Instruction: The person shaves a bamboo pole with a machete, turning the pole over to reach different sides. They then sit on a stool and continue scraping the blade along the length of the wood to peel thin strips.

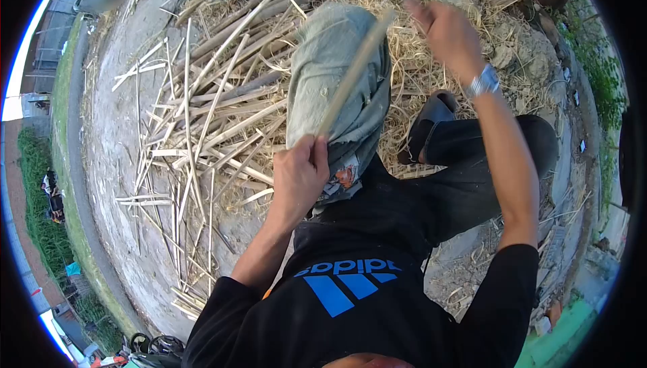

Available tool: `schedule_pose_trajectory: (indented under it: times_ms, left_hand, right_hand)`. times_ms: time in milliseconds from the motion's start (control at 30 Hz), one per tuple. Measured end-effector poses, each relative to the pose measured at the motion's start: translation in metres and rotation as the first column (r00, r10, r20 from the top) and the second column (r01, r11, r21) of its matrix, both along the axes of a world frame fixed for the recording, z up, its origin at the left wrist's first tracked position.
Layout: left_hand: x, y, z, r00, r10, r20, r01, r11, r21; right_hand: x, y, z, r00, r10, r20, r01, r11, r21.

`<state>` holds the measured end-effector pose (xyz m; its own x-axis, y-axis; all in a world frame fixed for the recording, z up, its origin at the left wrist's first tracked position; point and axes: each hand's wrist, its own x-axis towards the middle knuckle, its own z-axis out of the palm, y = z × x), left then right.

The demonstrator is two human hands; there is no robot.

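My left hand (300, 172) is closed, pinching the near end of a thin bamboo strip (352, 75) between thumb and fingers. The strip slants up and away across a grey-green cloth (322, 78) draped over my raised knee. Motion smears its far end. Beyond that end, to the right, my right hand (450, 38) is raised, its fingers curled. A dark smear runs left of this hand, and I cannot make out what it grips. A metal wristwatch (484, 81) is on my right wrist.
Split bamboo strips (192, 132) lie piled on the ground at left, with thicker poles (269, 11) behind. Curled shavings (408, 65) surround my slippered foot (431, 122). Rubble (529, 58) lies at upper right. A grassy edge (67, 98) borders the ground on the far left.
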<state>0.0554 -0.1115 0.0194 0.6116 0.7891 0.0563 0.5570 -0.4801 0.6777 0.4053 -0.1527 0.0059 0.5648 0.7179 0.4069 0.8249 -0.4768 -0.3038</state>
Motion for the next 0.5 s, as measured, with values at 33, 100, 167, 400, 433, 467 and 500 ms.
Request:
schedule_pose_trajectory:
  times_ms: [33, 100, 167, 400, 433, 467, 500]
  left_hand:
    - [-0.015, -0.006, -0.006, 0.999, -0.023, -0.029, 0.022, 0.999, -0.034]
    - [-0.041, -0.011, -0.009, 1.000, -0.022, -0.005, 0.022, 1.000, 0.021]
    - [-0.043, -0.012, -0.010, 1.000, 0.014, -0.016, -0.014, 1.000, 0.022]
    - [-0.023, 0.009, -0.008, 1.000, 0.008, -0.024, -0.007, 0.998, 0.062]
    - [-0.022, 0.011, -0.005, 1.000, 0.005, -0.030, -0.003, 0.998, 0.064]
    - [-0.020, 0.012, 0.000, 0.999, 0.021, -0.049, -0.018, 0.998, 0.062]
    - [-0.020, 0.012, 0.003, 0.997, 0.039, -0.069, -0.035, 0.998, 0.056]
  right_hand:
    - [0.069, 0.003, 0.003, 0.990, -0.127, -0.061, 0.120, 0.987, -0.108]
    - [0.147, -0.024, 0.011, 0.961, -0.247, -0.122, 0.228, 0.962, -0.153]
    - [0.139, -0.035, 0.035, 0.970, -0.221, -0.099, 0.212, 0.973, -0.089]
    - [-0.023, -0.060, 0.075, 0.936, 0.143, -0.323, -0.116, 0.988, 0.101]
    - [-0.038, -0.060, 0.073, 0.905, 0.193, -0.380, -0.161, 0.980, 0.114]
    - [-0.049, -0.061, 0.068, 0.903, 0.190, -0.385, -0.157, 0.981, 0.115]
    - [-0.060, -0.062, 0.060, 0.866, 0.199, -0.458, -0.174, 0.980, 0.098]
